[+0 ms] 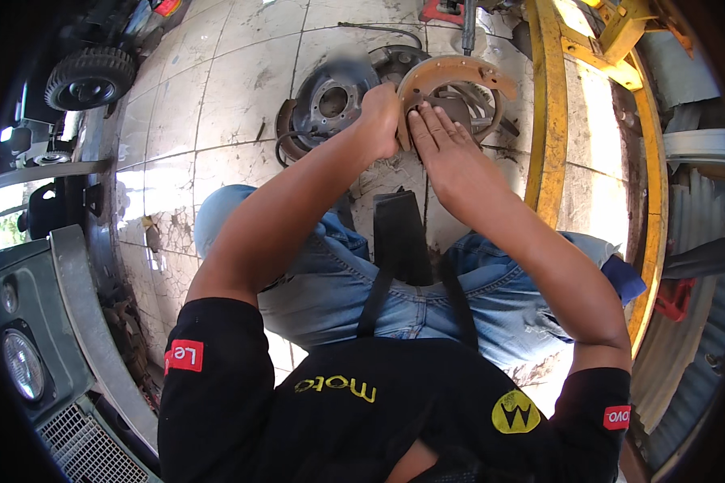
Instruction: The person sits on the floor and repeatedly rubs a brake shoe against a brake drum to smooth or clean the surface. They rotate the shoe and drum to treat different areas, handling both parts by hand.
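Note:
A curved, brown brake shoe stands up from the tiled floor in front of me. My left hand is closed around its left end; part of the grip is hidden behind the back of the hand. Against the inner side of that same end rests my right hand, fingers stretched out and lying flat. A dark round brake backing plate lies on the floor just left of my left hand. Behind the brake shoe, other round metal parts are partly covered.
A yellow steel frame runs along my right side. At the top, a red tool with a metal shaft lies on the floor. To the left are a vehicle's grey bumper and a tyre. A thin dark hose lies farther ahead.

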`<move>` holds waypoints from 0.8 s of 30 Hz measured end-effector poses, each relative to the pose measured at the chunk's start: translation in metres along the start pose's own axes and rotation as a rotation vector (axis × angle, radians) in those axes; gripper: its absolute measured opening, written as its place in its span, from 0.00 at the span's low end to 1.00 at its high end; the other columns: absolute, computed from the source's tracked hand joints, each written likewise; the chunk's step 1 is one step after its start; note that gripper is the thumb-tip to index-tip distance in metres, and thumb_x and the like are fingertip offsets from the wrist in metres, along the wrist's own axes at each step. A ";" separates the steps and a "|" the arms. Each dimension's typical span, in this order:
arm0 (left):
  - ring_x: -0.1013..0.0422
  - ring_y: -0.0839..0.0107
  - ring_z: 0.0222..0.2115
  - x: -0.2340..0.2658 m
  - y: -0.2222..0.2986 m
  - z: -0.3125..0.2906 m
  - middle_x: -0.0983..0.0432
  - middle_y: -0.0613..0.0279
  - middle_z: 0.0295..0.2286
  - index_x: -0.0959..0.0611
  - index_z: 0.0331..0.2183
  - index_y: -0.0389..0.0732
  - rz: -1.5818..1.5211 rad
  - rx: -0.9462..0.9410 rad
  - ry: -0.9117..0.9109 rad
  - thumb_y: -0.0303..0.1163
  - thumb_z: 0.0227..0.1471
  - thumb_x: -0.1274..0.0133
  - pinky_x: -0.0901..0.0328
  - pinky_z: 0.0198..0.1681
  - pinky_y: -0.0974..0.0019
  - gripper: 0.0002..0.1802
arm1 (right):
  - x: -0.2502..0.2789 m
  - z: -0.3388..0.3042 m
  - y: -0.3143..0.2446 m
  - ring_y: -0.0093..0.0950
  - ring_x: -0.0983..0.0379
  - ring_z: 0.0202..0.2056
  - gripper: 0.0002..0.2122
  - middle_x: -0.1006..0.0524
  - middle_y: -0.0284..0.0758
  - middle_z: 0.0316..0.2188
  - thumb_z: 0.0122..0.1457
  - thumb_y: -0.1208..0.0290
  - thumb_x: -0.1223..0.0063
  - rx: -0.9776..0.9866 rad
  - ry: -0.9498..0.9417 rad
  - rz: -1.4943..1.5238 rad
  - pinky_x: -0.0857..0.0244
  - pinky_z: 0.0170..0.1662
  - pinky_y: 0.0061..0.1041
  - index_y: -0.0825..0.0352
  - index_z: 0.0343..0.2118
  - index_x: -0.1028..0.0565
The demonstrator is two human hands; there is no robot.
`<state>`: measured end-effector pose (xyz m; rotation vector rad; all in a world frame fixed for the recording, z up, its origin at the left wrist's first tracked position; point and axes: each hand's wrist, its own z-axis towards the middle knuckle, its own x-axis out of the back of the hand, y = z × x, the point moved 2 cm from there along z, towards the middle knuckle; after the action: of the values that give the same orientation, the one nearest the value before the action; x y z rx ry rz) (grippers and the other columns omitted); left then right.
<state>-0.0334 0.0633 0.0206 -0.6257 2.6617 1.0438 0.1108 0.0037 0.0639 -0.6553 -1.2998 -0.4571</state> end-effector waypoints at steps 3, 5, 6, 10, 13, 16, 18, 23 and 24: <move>0.25 0.63 0.40 -0.001 -0.002 0.004 0.23 0.57 0.40 0.22 0.44 0.39 -0.076 -0.005 -0.058 0.38 0.63 0.67 0.29 0.45 0.57 0.21 | -0.010 0.015 0.013 0.49 0.41 0.63 0.26 0.40 0.56 0.62 0.59 0.76 0.59 -0.021 0.050 -0.095 0.43 0.63 0.44 0.79 0.61 0.42; 0.25 0.62 0.40 0.002 -0.005 0.010 0.24 0.56 0.39 0.22 0.44 0.39 -0.116 0.000 -0.101 0.38 0.62 0.66 0.29 0.45 0.56 0.21 | -0.009 0.019 0.015 0.49 0.41 0.62 0.26 0.40 0.56 0.62 0.59 0.76 0.59 -0.040 0.038 -0.125 0.43 0.63 0.44 0.79 0.61 0.42; 0.25 0.61 0.40 0.003 -0.004 0.008 0.24 0.56 0.39 0.22 0.44 0.38 -0.137 0.003 -0.118 0.38 0.62 0.66 0.29 0.46 0.56 0.20 | -0.007 0.022 0.012 0.48 0.41 0.62 0.26 0.40 0.55 0.61 0.59 0.76 0.59 -0.042 0.017 -0.135 0.43 0.63 0.44 0.79 0.61 0.41; 0.25 0.60 0.42 0.003 -0.006 0.000 0.24 0.54 0.41 0.22 0.45 0.38 -0.202 0.049 -0.069 0.39 0.61 0.64 0.30 0.47 0.55 0.21 | 0.003 0.011 -0.008 0.48 0.41 0.62 0.26 0.39 0.55 0.61 0.58 0.75 0.58 -0.027 -0.071 -0.091 0.43 0.63 0.45 0.79 0.60 0.41; 0.26 0.59 0.43 0.004 -0.012 0.004 0.24 0.54 0.41 0.23 0.45 0.40 -0.239 0.059 -0.115 0.40 0.62 0.66 0.30 0.49 0.54 0.21 | -0.001 0.015 -0.005 0.47 0.42 0.63 0.26 0.40 0.55 0.61 0.58 0.75 0.58 -0.035 -0.072 -0.138 0.44 0.63 0.44 0.79 0.61 0.41; 0.26 0.58 0.43 0.008 -0.022 0.012 0.24 0.54 0.41 0.24 0.46 0.41 -0.245 0.026 -0.146 0.40 0.62 0.68 0.30 0.49 0.53 0.21 | -0.007 0.028 0.007 0.47 0.46 0.65 0.27 0.43 0.55 0.63 0.59 0.76 0.61 -0.079 -0.106 -0.171 0.48 0.65 0.43 0.79 0.62 0.44; 0.26 0.58 0.43 0.010 -0.025 0.013 0.25 0.54 0.42 0.24 0.47 0.41 -0.244 0.040 -0.134 0.40 0.62 0.68 0.30 0.50 0.53 0.22 | -0.005 0.030 0.007 0.47 0.47 0.66 0.28 0.45 0.55 0.65 0.59 0.76 0.62 -0.099 -0.164 -0.163 0.50 0.66 0.43 0.78 0.63 0.45; 0.26 0.60 0.44 0.005 -0.016 -0.001 0.25 0.55 0.44 0.26 0.49 0.42 -0.196 0.074 -0.066 0.41 0.63 0.70 0.31 0.50 0.54 0.23 | 0.002 0.011 -0.008 0.47 0.43 0.64 0.27 0.41 0.55 0.62 0.58 0.75 0.59 -0.052 -0.140 -0.067 0.47 0.64 0.44 0.78 0.61 0.41; 0.26 0.60 0.44 0.006 -0.018 -0.001 0.25 0.56 0.44 0.25 0.49 0.43 -0.215 0.067 -0.069 0.41 0.63 0.70 0.30 0.49 0.53 0.23 | 0.000 0.013 -0.004 0.47 0.45 0.65 0.27 0.43 0.55 0.63 0.58 0.76 0.59 -0.071 -0.156 -0.099 0.48 0.65 0.43 0.78 0.62 0.43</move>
<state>-0.0303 0.0490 0.0085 -0.8244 2.4920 0.8966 0.0983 0.0097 0.0662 -0.6994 -1.4737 -0.5432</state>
